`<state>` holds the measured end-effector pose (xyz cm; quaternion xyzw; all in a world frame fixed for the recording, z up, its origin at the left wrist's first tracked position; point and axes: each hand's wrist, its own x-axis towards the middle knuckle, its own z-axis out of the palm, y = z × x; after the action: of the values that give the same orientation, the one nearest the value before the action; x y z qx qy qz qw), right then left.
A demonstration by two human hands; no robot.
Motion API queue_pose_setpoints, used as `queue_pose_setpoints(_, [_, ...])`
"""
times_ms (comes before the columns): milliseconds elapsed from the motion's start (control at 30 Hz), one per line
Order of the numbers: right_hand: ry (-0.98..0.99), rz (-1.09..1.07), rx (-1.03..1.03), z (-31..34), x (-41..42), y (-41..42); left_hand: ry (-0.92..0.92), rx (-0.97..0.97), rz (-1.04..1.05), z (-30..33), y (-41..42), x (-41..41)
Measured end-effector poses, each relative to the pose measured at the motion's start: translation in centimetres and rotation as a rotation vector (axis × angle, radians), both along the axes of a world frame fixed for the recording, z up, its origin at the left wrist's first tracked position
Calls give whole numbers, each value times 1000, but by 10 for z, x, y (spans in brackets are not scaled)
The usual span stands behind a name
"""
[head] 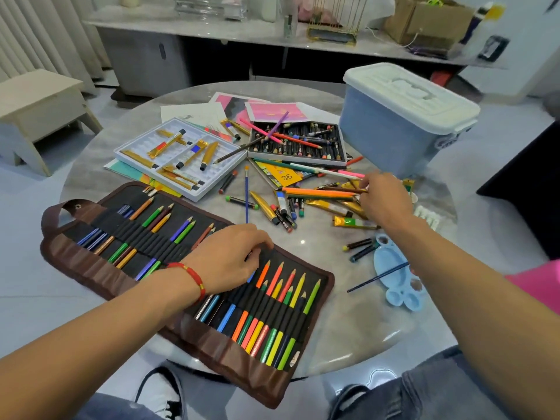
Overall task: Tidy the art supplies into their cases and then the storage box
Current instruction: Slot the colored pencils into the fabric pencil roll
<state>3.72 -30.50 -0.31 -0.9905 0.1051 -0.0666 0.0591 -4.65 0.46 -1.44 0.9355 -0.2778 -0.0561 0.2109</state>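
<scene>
Two hands at work over the round table [348,322]. Left hand [233,256] lies on the unrolled brown pencil roll [127,286], fingers [260,242] curled down and pressing at the black elastic band near the roll's middle; whether they pinch a pencil I cannot tell. A red cord bracelet [194,275] sits on that wrist. Just to its right, bright coloured pencils [281,301] stand slotted in the roll, orange, red, yellow, green.

Right hand [383,197] reaches into the loose heap, fingertips closed on the end of an orange pencil [318,192] lying among gold paint tubes [330,206] and crayons. Beside that heap, a yellow box lid [283,174] shows the number "36", the only writing I can read. Behind it, a black crayon tray [298,140] is packed with sticks, loose pencils lying across it. Left of that, a white paint tray [178,156] holds more gold tubes.

Far right, the blue storage box [391,131] sits with its white lid on. Near the right forearm, a light blue palette [394,268] carries a dark brush [378,277].
</scene>
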Motion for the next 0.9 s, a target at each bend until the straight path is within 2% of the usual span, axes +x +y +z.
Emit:
queue_pose_setpoints(133, [63,89,-86,-9,6,-1,-72,-21,-5,-6,-3,0])
queue_pose_setpoints(333, [34,109,-188,-10,11,3,-117,-57,43,-8,8,1])
queue_pose_setpoints(633, [-54,128,-170,-12,8,-4,-210,-7,80,-16,17,-17])
queue_pose_setpoints(733, [-180,167,1,4,4,-4,-257,1,92,-23,23,-24])
queue_pose_setpoints(800, [-114,334,182,20,-5,7,-259,9,85,-30,27,-27])
queue_pose_setpoints(900, [120,734,152,40,-32,42,-255,-16,77,-39,30,-27])
